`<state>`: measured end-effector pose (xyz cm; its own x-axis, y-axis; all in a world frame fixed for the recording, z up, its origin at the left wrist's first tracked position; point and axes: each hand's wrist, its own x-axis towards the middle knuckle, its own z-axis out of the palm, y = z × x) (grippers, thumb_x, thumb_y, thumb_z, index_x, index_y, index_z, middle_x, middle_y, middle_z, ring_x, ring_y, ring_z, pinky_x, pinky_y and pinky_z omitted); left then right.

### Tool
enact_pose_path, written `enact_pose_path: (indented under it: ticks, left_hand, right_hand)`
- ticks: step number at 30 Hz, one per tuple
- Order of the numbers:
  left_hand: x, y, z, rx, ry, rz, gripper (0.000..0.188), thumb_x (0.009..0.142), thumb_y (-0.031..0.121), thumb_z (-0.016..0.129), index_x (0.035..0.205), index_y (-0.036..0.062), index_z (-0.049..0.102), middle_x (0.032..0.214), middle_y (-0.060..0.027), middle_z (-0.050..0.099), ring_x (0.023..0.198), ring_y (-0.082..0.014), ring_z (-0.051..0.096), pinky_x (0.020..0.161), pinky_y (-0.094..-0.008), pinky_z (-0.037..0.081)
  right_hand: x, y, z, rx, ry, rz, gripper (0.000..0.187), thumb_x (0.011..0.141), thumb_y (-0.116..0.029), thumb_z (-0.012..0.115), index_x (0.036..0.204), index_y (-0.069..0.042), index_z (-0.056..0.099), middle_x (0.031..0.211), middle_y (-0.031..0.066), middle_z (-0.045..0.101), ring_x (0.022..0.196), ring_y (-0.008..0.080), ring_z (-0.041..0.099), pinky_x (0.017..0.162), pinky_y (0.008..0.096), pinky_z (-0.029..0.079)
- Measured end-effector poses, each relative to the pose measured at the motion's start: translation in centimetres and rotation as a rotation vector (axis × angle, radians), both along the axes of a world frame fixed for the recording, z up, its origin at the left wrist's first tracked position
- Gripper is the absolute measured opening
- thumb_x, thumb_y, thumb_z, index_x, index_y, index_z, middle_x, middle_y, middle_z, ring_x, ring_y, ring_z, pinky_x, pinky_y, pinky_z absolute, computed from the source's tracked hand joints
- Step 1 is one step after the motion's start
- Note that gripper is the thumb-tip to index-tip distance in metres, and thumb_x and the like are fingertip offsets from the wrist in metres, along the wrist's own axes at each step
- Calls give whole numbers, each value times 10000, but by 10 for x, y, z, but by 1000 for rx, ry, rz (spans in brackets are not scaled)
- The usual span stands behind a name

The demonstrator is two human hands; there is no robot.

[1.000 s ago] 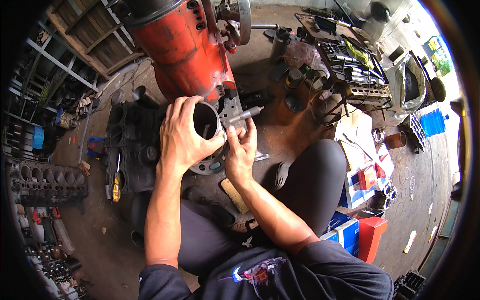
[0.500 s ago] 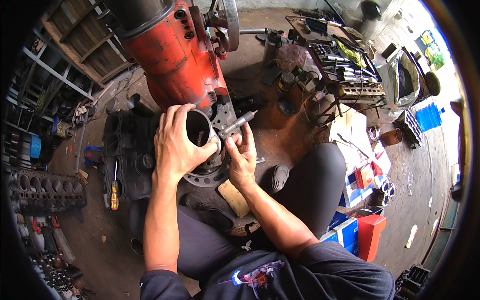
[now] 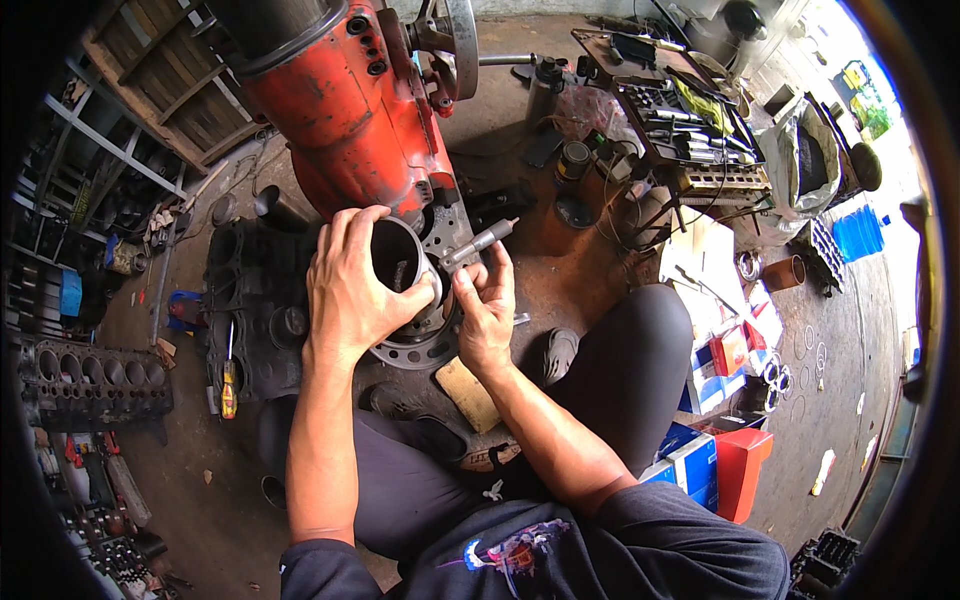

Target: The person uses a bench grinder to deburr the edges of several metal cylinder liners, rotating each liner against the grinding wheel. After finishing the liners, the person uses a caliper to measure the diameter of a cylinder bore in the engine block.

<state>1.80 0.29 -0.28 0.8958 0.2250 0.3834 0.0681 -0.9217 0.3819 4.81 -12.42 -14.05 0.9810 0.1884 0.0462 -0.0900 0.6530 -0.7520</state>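
My left hand [image 3: 350, 295] is wrapped round a metal cylinder sleeve [image 3: 392, 252], thumb at its near right rim and fingers along its far left side. The sleeve's open end faces up toward me, and its inner wall shows grey. Just right of it, my right hand [image 3: 485, 325] pinches a silver outside micrometer [image 3: 484, 241] between thumb and fingers. The micrometer's barrel points up and to the right; its frame lies close to the sleeve's right wall and is partly hidden by my fingers. Below the sleeve is a round metal plate with holes [image 3: 412, 354].
Ahead stands a large red machine [image 3: 350, 140]. Dark engine blocks [image 3: 255, 300] lie at the left, with a yellow-handled screwdriver [image 3: 230, 388] on one. To the right are a tool tray [image 3: 700, 135], blue and white boxes [image 3: 692, 465] and a red container [image 3: 742, 470].
The micrometer and my right fingers have shifted very slightly up and to the right. My left hand and the sleeve stay almost in place.
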Motion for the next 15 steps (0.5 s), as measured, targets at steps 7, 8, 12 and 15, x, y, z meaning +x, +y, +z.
enact_pose_path:
  ticks: [7,8,12,15]
  left_hand:
    - [0,-1,1,3,18,4,689,633,225,844,1240,57,565,1168,-132,596,1110,-359,584,946,-456,499]
    - [0,-1,1,-4,12,0,689,633,224,844,1240,56,565,1168,-132,596,1109,-359,584,946,-456,499]
    - [0,0,1,-4,9,-1,689,633,219,846,1240,53,566,1167,-134,596,1108,-361,584,946,-455,499]
    - [0,0,1,-5,8,-1,689,632,216,847,1239,52,566,1165,-135,596,1108,-362,584,946,-455,500]
  right_hand:
    - [-1,0,8,1,31,4,661,984,-29,622,1525,-2,243,834,-26,528,751,43,468,683,189,388]
    - [-1,0,9,8,30,7,662,984,-30,623,1525,-4,242,836,-25,530,751,42,469,683,189,388]
    - [-1,-1,11,13,43,13,665,984,-32,623,1525,-9,237,841,-23,538,754,42,475,685,188,390]
    - [-1,-1,11,14,44,16,663,985,-34,623,1524,-11,239,841,-22,538,756,42,477,689,186,390]
